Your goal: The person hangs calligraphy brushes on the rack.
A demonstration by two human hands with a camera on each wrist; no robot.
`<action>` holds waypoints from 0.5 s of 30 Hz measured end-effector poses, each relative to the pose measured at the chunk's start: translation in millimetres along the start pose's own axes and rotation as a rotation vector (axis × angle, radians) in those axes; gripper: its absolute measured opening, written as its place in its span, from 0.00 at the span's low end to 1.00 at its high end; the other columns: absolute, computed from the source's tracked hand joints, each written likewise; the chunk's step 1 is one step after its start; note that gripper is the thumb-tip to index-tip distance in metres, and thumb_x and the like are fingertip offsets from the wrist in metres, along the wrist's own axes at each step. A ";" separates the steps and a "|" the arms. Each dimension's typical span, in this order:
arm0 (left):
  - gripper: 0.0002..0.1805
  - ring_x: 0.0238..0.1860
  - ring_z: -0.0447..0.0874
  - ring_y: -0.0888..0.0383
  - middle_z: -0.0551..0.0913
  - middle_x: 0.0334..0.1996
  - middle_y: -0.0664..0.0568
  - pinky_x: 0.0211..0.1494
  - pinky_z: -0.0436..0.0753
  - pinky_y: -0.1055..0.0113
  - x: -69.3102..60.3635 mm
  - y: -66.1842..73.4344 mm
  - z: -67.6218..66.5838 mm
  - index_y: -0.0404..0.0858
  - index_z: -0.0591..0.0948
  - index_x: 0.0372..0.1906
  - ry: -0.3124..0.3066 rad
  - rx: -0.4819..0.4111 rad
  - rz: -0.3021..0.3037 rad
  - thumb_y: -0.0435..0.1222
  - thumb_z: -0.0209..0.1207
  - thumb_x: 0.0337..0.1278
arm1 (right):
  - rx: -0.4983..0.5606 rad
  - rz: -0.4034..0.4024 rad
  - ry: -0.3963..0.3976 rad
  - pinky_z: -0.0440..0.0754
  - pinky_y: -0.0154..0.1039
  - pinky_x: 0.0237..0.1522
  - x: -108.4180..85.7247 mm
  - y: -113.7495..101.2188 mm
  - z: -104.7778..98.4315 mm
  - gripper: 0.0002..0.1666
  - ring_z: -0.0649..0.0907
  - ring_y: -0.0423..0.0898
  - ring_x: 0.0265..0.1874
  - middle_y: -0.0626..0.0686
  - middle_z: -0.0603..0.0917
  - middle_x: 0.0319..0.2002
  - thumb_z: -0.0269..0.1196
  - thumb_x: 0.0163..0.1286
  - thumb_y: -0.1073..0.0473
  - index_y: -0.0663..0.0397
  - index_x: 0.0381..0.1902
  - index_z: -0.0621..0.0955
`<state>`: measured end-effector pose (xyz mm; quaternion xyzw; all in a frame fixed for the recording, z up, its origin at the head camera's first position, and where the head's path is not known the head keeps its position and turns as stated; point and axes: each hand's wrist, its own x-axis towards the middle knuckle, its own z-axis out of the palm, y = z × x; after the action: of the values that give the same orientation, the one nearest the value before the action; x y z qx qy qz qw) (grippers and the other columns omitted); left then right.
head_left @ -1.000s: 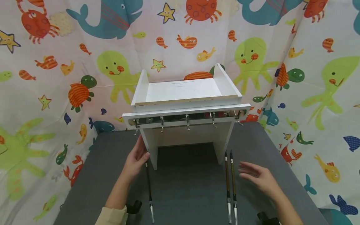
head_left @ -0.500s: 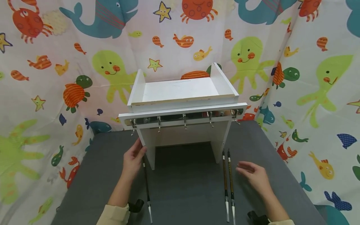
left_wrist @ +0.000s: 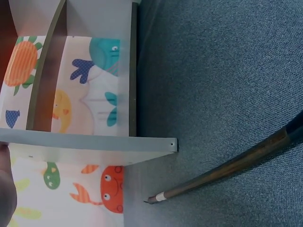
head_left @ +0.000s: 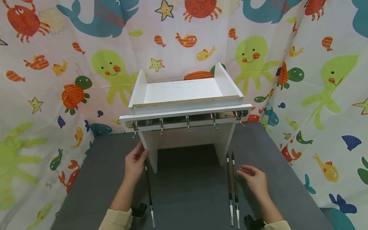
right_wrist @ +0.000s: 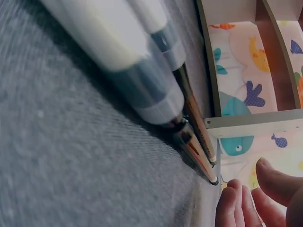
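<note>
Grey, fabric-like table (head_left: pixel 189 198) runs under the left hand (head_left: pixel 134 164) and the right hand (head_left: pixel 255 180), and cloth (head_left: pixel 126 44) with a sea-animal print hangs beyond them and to either side. White and boxy, the shelf (head_left: pixel 184 90) stands on the table between the hands and farther forward, with metal hooks (head_left: pixel 188 123) along its front. The left hand reaches up to its side panel (head_left: pixel 152 156), thumb by the front edge, fingers along the outer face; whether it pinches the panel or only touches it, I cannot tell. One brush (head_left: pixel 149 188) lies just right of this hand. The right hand holds nothing, fingers loosely bent and close together, thumb set off from them; two brushes (head_left: pixel 235 182) lie just to its left. The left fingertips are partly hidden behind the panel. The left wrist view shows only a sliver of that hand; in the right wrist view, the nearest brush ends are blurred.
</note>
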<state>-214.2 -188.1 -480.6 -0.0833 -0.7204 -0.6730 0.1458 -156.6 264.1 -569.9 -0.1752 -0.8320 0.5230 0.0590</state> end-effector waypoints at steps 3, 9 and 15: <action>0.27 0.60 0.76 0.75 0.72 0.69 0.38 0.58 0.78 0.79 -2.6 10.1 0.8 0.32 0.71 0.71 -0.008 0.035 -0.003 0.29 0.58 0.70 | -0.005 0.007 0.001 0.80 0.24 0.37 -0.3 0.6 2.5 0.25 0.84 0.27 0.37 0.58 0.89 0.50 0.72 0.66 0.52 0.60 0.55 0.84; 0.27 0.57 0.79 0.77 0.75 0.67 0.38 0.55 0.80 0.80 -2.9 13.4 -0.6 0.32 0.72 0.70 0.002 0.064 -0.021 0.29 0.60 0.69 | -0.029 -0.007 0.015 0.80 0.24 0.36 0.9 0.9 8.5 0.23 0.87 0.38 0.40 0.59 0.89 0.48 0.72 0.66 0.53 0.61 0.54 0.84; 0.27 0.56 0.78 0.78 0.75 0.67 0.39 0.56 0.79 0.79 -3.2 10.4 0.6 0.32 0.71 0.71 0.003 0.046 -0.023 0.29 0.60 0.69 | -0.084 0.000 0.039 0.80 0.29 0.35 2.1 6.8 11.4 0.23 0.88 0.47 0.42 0.57 0.90 0.44 0.74 0.63 0.51 0.60 0.50 0.86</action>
<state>-208.0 -186.4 -471.8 -0.0704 -0.7364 -0.6580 0.1410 -160.2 257.8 -581.2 -0.1877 -0.8520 0.4839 0.0677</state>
